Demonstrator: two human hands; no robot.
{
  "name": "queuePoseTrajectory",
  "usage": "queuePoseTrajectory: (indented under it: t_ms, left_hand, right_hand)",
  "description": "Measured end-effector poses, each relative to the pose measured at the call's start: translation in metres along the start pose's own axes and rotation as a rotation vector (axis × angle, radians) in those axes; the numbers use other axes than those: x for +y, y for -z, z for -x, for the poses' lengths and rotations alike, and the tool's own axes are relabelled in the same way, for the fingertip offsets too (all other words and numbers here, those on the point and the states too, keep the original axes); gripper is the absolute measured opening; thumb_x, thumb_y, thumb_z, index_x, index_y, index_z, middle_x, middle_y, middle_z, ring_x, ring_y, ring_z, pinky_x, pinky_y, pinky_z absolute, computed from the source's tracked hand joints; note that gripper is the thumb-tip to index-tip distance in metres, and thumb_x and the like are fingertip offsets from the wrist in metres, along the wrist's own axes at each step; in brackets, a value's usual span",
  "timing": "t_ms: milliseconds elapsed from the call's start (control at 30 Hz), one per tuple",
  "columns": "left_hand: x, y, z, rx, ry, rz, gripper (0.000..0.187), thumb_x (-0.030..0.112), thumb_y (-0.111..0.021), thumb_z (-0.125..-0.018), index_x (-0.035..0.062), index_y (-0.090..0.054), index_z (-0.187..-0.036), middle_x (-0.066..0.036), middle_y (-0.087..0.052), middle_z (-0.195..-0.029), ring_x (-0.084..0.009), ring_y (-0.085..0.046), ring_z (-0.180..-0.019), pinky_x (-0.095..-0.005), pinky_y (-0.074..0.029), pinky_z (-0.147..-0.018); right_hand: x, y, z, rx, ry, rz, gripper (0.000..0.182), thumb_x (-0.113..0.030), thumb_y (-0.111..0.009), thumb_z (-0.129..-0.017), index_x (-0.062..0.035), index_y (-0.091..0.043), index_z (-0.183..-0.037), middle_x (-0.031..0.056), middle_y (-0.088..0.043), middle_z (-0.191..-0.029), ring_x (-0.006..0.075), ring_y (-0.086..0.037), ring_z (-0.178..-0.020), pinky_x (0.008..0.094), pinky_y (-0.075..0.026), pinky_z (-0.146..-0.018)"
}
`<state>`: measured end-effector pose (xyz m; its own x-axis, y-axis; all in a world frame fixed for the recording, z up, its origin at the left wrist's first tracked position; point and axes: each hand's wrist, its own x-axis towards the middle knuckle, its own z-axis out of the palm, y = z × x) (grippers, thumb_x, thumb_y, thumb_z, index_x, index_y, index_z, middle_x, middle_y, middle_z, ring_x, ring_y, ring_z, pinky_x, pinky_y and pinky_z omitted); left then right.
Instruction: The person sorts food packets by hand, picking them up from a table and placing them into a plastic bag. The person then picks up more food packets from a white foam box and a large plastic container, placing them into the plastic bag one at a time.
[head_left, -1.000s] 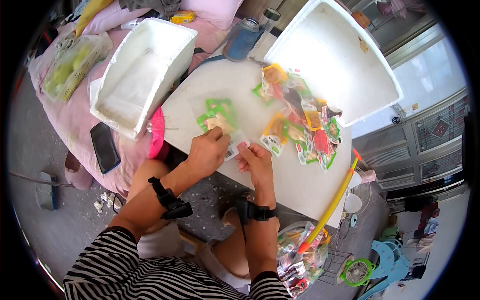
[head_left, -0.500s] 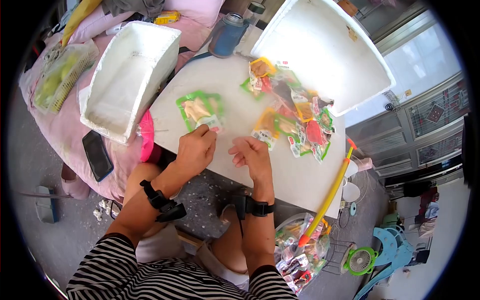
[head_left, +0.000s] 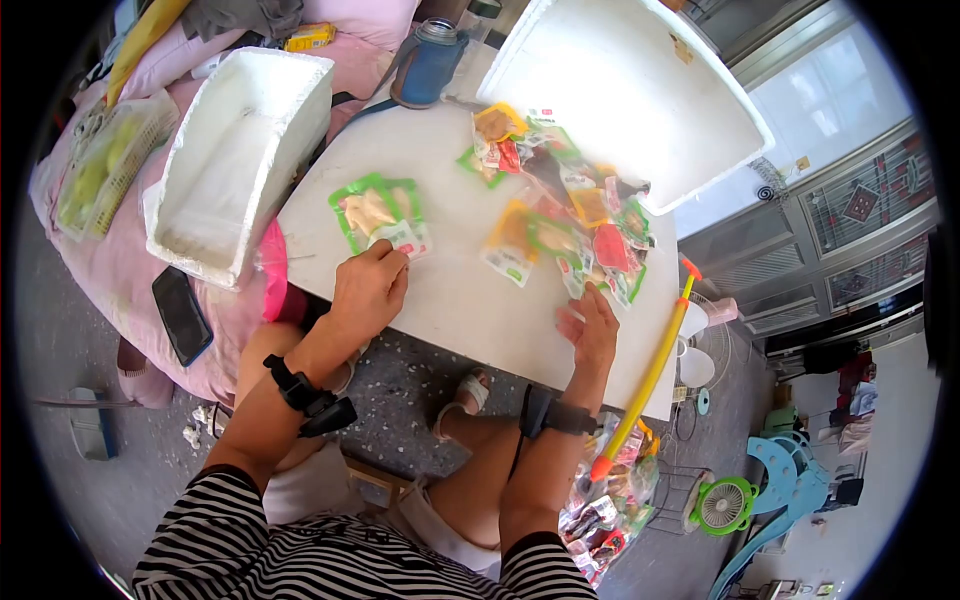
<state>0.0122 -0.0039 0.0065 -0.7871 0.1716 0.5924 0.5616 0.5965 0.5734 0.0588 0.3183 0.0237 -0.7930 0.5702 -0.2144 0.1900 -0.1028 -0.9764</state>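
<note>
Two clear-fronted, green-edged snack packets [head_left: 366,212] with pale pieces inside lie overlapped on the left of the white table [head_left: 440,290]. My left hand [head_left: 368,290] is closed at their lower edge, its fingertips on the packet's white label end. Over the table's right part, my right hand [head_left: 592,330] has its fingers apart and holds nothing. Just beyond its fingertips lies a loose pile of snack packets [head_left: 610,245] in green, yellow and red. A yellow-edged packet [head_left: 512,243] is at the pile's near left side.
A large white foam box [head_left: 620,90] stands behind the pile, and a smaller foam box [head_left: 225,160] sits on the pink bed. A blue bottle [head_left: 428,65] is at the back. A yellow tube [head_left: 645,385] crosses the table's right edge above a bag of packets [head_left: 605,510].
My right hand has moved right, away from my left hand and up to the pile, with its fingers spreading. My left hand stays at the green-edged packets. The whole view has shifted slightly.
</note>
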Motion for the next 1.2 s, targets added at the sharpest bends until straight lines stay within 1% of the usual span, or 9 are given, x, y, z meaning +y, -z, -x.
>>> queuePoseTrajectory:
  t_ms: [100,233,333,467,567,667,867,1100,1200]
  left_hand:
    - [-0.001,-0.001,0.001,-0.008,-0.008,0.010,0.006,0.000,-0.061,-0.074,0.0015,-0.060,-0.080,-0.014,-0.057,-0.076,-0.0355,-0.058,-0.062,-0.0425,-0.047,-0.054]
    - [0.000,-0.001,0.000,-0.011,-0.005,0.003,0.007,0.000,-0.061,-0.074,0.0012,-0.060,-0.081,-0.014,-0.056,-0.076,-0.0357,-0.057,-0.063,-0.0426,-0.046,-0.053]
    - [0.000,-0.001,-0.002,-0.010,-0.015,-0.006,0.007,0.000,-0.061,-0.074,0.0011,-0.060,-0.081,-0.014,-0.056,-0.076,-0.0358,-0.057,-0.063,-0.0427,-0.046,-0.054]
    - [0.000,-0.002,-0.001,-0.025,-0.012,-0.004,0.007,0.000,-0.061,-0.075,0.0011,-0.060,-0.082,-0.014,-0.056,-0.077,-0.0356,-0.057,-0.063,-0.0427,-0.046,-0.054]
    - [0.001,-0.002,-0.001,-0.025,-0.013,0.003,0.008,0.002,-0.062,-0.075,0.0012,-0.060,-0.082,-0.014,-0.056,-0.077,-0.0351,-0.058,-0.064,-0.0425,-0.046,-0.055]
    - [0.003,-0.002,-0.001,-0.028,-0.018,0.015,0.008,0.003,-0.063,-0.075,0.0016,-0.060,-0.082,-0.013,-0.056,-0.077,-0.0346,-0.058,-0.065,-0.0425,-0.047,-0.055]
    - [0.000,-0.003,0.000,-0.032,-0.021,0.004,0.007,0.005,-0.064,-0.076,0.0033,-0.060,-0.080,-0.013,-0.056,-0.076,-0.0336,-0.058,-0.064,-0.0424,-0.047,-0.054]
    - [0.003,-0.001,0.000,0.007,-0.049,-0.006,0.007,0.008,-0.064,-0.077,0.0040,-0.058,-0.079,-0.012,-0.053,-0.073,-0.0331,-0.058,-0.062,-0.0424,-0.046,-0.052]
    - [0.003,0.000,0.000,0.020,-0.061,0.004,0.007,0.008,-0.063,-0.079,0.0044,-0.058,-0.080,-0.012,-0.052,-0.072,-0.0333,-0.058,-0.061,-0.0423,-0.045,-0.052]
  right_hand:
    - [0.004,-0.011,-0.007,-0.045,-0.036,-0.090,0.041,-0.024,-0.063,-0.091,0.0017,-0.057,-0.122,0.0097,-0.060,-0.100,0.0174,-0.064,-0.074,0.0292,-0.055,-0.058]
    - [0.011,0.000,0.001,0.006,0.056,-0.116,0.035,-0.024,-0.066,-0.089,0.0069,-0.063,-0.105,0.0080,-0.062,-0.087,0.0154,-0.062,-0.069,0.0287,-0.055,-0.057]
    - [0.003,0.030,0.012,0.019,-0.072,0.092,0.033,-0.025,-0.072,-0.084,0.0051,-0.064,-0.095,0.0051,-0.061,-0.077,0.0132,-0.059,-0.060,0.0270,-0.054,-0.051]
    - [0.019,0.055,0.002,0.322,0.159,0.303,0.030,-0.020,-0.079,-0.075,0.0041,-0.064,-0.085,0.0029,-0.057,-0.066,0.0100,-0.055,-0.054,0.0240,-0.047,-0.044]
    - [0.022,0.057,0.004,0.347,0.082,0.369,0.029,-0.018,-0.079,-0.075,0.0036,-0.065,-0.088,0.0044,-0.059,-0.069,0.0100,-0.054,-0.054,0.0245,-0.044,-0.045]
    - [0.003,0.052,0.019,0.055,-0.071,0.447,0.029,-0.013,-0.076,-0.076,0.0025,-0.064,-0.097,0.0057,-0.063,-0.078,0.0105,-0.057,-0.058,0.0248,-0.046,-0.049]
    - [-0.003,0.040,0.023,-0.146,0.185,-0.289,0.011,-0.004,-0.068,-0.084,-0.0015,-0.063,-0.092,0.0035,-0.066,-0.084,0.0094,-0.061,-0.068,0.0228,-0.050,-0.061]
    - [-0.009,-0.013,0.043,-0.608,0.040,-0.185,0.008,-0.004,-0.067,-0.085,-0.0024,-0.061,-0.089,0.0034,-0.065,-0.081,0.0069,-0.060,-0.067,0.0209,-0.049,-0.062]
    - [-0.007,-0.047,0.051,-0.704,-0.012,-0.152,0.008,-0.005,-0.067,-0.085,-0.0022,-0.061,-0.090,0.0027,-0.064,-0.079,0.0058,-0.058,-0.065,0.0204,-0.048,-0.059]
